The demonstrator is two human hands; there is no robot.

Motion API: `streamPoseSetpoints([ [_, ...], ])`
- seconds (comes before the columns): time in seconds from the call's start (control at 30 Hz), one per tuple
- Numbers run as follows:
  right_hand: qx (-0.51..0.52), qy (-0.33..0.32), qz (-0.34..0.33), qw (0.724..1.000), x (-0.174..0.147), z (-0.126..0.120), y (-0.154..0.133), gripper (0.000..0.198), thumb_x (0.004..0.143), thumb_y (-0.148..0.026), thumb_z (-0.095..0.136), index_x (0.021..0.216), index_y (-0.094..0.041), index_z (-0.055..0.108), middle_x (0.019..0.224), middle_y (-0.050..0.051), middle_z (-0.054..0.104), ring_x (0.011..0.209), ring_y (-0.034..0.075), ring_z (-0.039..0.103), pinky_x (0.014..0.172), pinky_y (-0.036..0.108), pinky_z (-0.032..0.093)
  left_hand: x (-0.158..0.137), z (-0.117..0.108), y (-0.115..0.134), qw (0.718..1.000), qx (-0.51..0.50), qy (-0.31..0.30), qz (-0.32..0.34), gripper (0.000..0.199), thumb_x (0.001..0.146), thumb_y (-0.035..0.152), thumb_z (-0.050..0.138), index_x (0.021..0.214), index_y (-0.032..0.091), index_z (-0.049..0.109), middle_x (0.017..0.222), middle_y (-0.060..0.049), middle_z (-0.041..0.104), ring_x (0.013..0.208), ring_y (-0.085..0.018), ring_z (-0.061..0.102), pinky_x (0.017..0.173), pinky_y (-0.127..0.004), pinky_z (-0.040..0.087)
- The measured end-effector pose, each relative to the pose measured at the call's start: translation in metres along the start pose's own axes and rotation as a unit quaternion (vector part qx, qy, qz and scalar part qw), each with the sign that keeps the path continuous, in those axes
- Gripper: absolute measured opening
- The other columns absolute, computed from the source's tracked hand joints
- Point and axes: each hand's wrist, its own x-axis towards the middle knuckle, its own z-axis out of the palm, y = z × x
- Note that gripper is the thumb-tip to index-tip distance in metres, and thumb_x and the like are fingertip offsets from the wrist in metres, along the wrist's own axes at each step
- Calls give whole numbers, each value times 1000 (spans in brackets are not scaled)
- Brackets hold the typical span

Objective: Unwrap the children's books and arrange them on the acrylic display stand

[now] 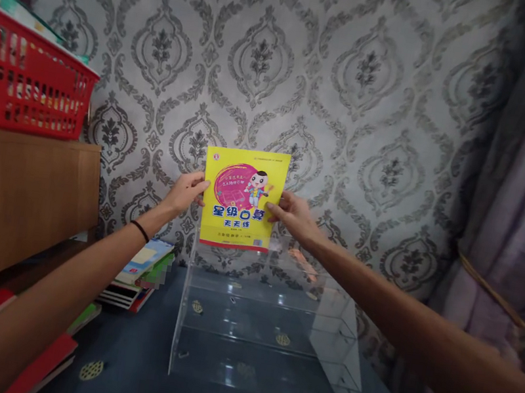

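Note:
A yellow workbook (242, 200) with a pink circle and a cartoon child on its cover is held upright between both my hands. My left hand (187, 191) grips its left edge, and a dark band circles that wrist. On the opposite edge my right hand (295, 216) pinches the book, thumb on the front cover. Below and behind it stands a clear acrylic tiered rack (244, 340). The book's lower edge overlaps the rack's back upper part on the left; whether it rests on a shelf I cannot tell.
A stack of books (143, 274) lies left of the rack, and red books (47, 358) are nearer. A red basket (36, 81) sits on a wooden cabinet (25, 185) at left. Patterned wall stands behind; a curtain (494, 273) hangs at right. Dark cloth (126, 367) covers the table.

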Motion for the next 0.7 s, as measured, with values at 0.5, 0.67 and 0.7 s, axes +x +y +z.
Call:
streamPoseSetpoints([
  [0.5,-72,-54,66,994,-13,-9,27,25,90,-35,65,110,-21,70,110,10,77,93,27,74,61,30,62,-15,-1,-30,994,51,-65,-72,31,68,43,66,83,16,64,81,-4,69,77,-21,64,57,-25,47],
  [0.67,-81,-59,65,993,-10,-7,34,26,91,-27,61,115,-21,68,113,9,77,96,26,74,59,28,61,-27,-3,-41,990,72,-83,-93,31,68,46,63,80,17,63,76,-2,67,76,-19,62,61,-26,46],
  [0.7,-84,-59,64,993,-9,-6,35,26,91,-27,61,115,-21,68,112,9,77,95,26,74,59,28,61,-27,-3,-42,989,74,-84,-95,32,68,46,62,81,17,63,77,-2,67,77,-20,62,62,-27,46],
])
